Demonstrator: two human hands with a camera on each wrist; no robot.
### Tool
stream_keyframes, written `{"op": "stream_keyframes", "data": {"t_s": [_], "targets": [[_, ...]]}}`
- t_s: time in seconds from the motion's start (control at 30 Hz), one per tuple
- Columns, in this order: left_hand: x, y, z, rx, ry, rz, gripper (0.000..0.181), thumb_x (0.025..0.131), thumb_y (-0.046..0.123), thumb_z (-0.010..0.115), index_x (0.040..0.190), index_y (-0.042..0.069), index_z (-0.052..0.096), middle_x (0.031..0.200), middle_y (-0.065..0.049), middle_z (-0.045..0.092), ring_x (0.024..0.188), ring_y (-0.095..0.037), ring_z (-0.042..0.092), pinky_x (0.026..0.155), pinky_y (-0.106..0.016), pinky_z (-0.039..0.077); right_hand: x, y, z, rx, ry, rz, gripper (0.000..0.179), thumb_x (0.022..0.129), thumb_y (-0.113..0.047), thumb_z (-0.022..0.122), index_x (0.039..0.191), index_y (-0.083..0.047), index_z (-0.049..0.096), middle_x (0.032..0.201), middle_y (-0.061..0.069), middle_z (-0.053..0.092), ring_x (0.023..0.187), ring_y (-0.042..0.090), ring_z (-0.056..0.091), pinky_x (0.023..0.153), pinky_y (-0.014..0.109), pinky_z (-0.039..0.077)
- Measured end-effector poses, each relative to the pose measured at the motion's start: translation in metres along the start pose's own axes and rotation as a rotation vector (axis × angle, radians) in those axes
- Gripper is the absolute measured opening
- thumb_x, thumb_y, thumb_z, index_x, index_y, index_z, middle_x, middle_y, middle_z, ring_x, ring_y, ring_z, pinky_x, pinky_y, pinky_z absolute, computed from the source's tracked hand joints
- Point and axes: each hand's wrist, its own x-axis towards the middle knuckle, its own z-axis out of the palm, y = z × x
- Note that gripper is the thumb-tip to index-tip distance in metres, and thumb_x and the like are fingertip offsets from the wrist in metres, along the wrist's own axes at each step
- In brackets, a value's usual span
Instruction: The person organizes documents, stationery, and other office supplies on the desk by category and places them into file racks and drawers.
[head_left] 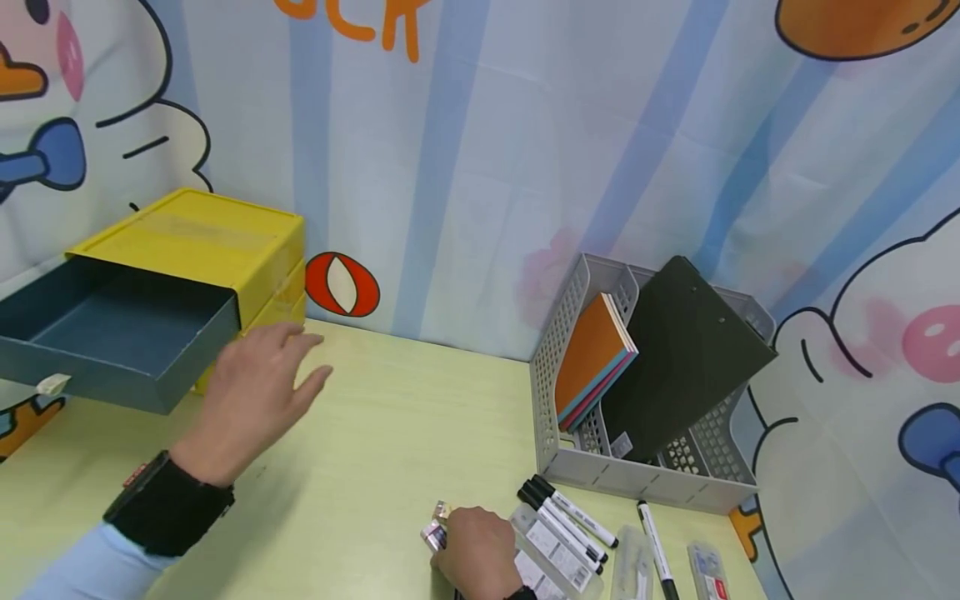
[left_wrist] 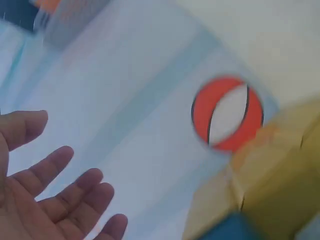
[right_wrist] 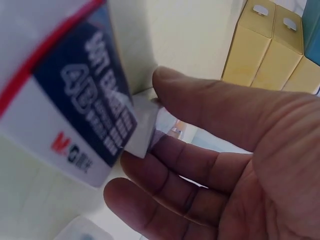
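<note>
My left hand (head_left: 258, 392) hovers beside the pulled-out blue-grey drawer (head_left: 157, 387) of a yellow drawer unit (head_left: 187, 229). In the left wrist view its fingers (left_wrist: 85, 195) spread loosely and hold nothing. Low over the table's front, my right hand (head_left: 480, 550) pinches the white end of an eraser (right_wrist: 87, 100) between thumb and fingers. That eraser has a dark blue label printed "SOFT ERASER 4B", blurred and close to the camera. Small shiny items (head_left: 433, 536) show just left of the right hand in the head view; their kind is unclear.
Black-capped markers (head_left: 566, 521) and clear plastic cases (head_left: 633, 562) lie right of the right hand. A grey file rack (head_left: 652, 483) behind them holds notebooks (head_left: 592, 354) and a dark clipboard (head_left: 682, 358). A patterned curtain (head_left: 510, 167) hangs behind the table.
</note>
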Motion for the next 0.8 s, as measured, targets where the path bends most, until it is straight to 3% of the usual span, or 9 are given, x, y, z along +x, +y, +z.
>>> {"op": "stream_keyframes", "data": {"t_s": [0.2, 0.4, 0.53, 0.63, 0.8], "targets": [[-0.033, 0.029, 0.051, -0.036, -0.323, 0.037, 0.042, 0.085, 0.027, 0.079, 0.119, 0.005, 0.068, 0.118, -0.017, 0.063, 0.108, -0.034, 0.06, 0.088, -0.052, 0.05, 0.0, -0.003, -0.001, -0.003, 0.001, -0.007, 0.026, 0.067, -0.025, 0.081, 0.061, -0.012, 0.06, 0.058, 0.001, 0.054, 0.052, 0.019, 0.052, 0.048, 0.038, 0.043], [-0.067, 0.048, 0.089, -0.154, -0.549, 0.143, 0.04, 0.085, 0.03, 0.079, 0.116, 0.007, 0.069, 0.112, -0.009, 0.064, 0.103, -0.027, 0.061, 0.08, -0.044, 0.053, -0.001, -0.005, -0.003, 0.079, -0.017, -0.058, 0.024, 0.071, -0.025, 0.081, 0.066, -0.018, 0.058, 0.062, -0.004, 0.054, 0.055, 0.015, 0.05, 0.049, 0.038, 0.04], [-0.077, 0.056, 0.1, -0.212, -0.609, 0.228, 0.042, 0.084, 0.03, 0.079, 0.116, 0.006, 0.068, 0.108, -0.006, 0.065, 0.1, -0.023, 0.062, 0.08, -0.04, 0.053, -0.001, -0.007, -0.008, 0.081, 0.03, -0.125, 0.023, 0.074, -0.029, 0.082, 0.07, -0.019, 0.061, 0.063, -0.007, 0.055, 0.057, 0.012, 0.052, 0.05, 0.035, 0.04], [-0.079, 0.06, 0.103, -0.258, -0.639, 0.275, 0.033, 0.084, 0.027, 0.079, 0.109, 0.008, 0.07, 0.096, 0.001, 0.064, 0.087, -0.012, 0.06, 0.074, -0.033, 0.052, -0.002, -0.008, -0.012, 0.096, 0.065, -0.159, 0.018, 0.074, -0.03, 0.083, 0.077, -0.021, 0.068, 0.067, -0.008, 0.057, 0.061, 0.01, 0.054, 0.051, 0.032, 0.04], [-0.08, 0.061, 0.105, -0.302, -0.623, 0.31, 0.012, 0.086, 0.021, 0.077, 0.091, 0.015, 0.069, 0.081, 0.011, 0.057, 0.07, -0.001, 0.047, 0.062, -0.027, 0.046, -0.003, -0.009, -0.015, 0.127, 0.087, -0.188, 0.016, 0.073, -0.03, 0.083, 0.082, -0.024, 0.072, 0.072, -0.01, 0.061, 0.064, 0.01, 0.056, 0.052, 0.032, 0.04]]}}
